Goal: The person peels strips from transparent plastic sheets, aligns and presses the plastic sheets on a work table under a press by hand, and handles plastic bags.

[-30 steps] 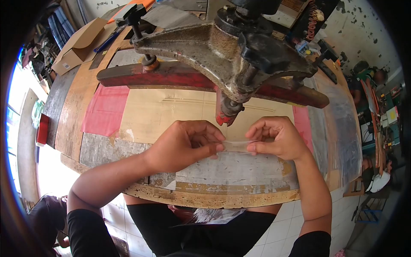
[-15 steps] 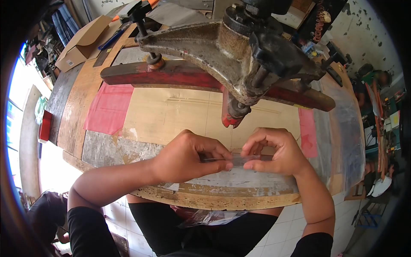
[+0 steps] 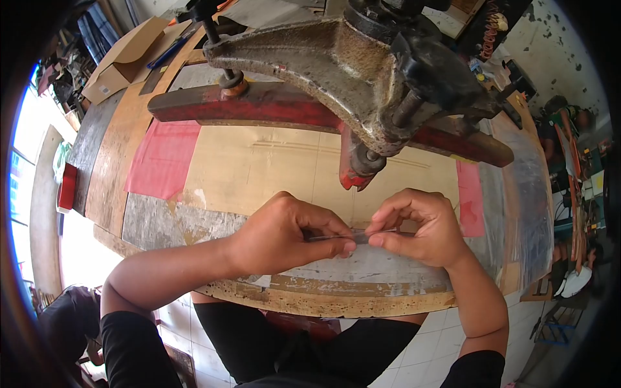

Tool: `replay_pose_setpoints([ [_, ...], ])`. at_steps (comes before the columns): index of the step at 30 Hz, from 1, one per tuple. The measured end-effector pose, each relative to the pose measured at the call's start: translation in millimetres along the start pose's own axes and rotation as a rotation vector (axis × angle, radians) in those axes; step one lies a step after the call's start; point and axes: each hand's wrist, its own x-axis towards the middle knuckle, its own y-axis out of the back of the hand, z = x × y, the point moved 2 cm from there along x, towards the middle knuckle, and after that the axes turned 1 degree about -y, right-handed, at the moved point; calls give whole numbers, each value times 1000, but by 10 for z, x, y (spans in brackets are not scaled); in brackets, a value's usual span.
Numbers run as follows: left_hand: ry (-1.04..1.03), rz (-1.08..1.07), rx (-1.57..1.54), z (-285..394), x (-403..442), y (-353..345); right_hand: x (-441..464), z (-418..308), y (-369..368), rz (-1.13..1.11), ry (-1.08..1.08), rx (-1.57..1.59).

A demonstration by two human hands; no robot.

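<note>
An open brown cardboard box (image 3: 123,64) stands near the far left corner of the worn wooden surface (image 3: 362,307); a flat pink sheet (image 3: 162,158) shows beside a tan rectangular board (image 3: 259,171); the left hand (image 3: 288,231) pinches a narrow clear plastic strip (image 3: 361,238), thumb against fingers, just inside the front edge's middle; a red-and-grey metal press (image 3: 278,107) spans above the board; the right hand (image 3: 422,227) pinches the strip's right part, its fingers curled.
</note>
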Motion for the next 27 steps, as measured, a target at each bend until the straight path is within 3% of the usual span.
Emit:
replay_pose_setpoints([
  [19, -163, 93, 73, -14, -12, -37, 7, -72, -81, 26, 119, -190],
  [27, -144, 86, 44, 31, -25, -30, -6, -35, -162, 21, 93, -85],
])
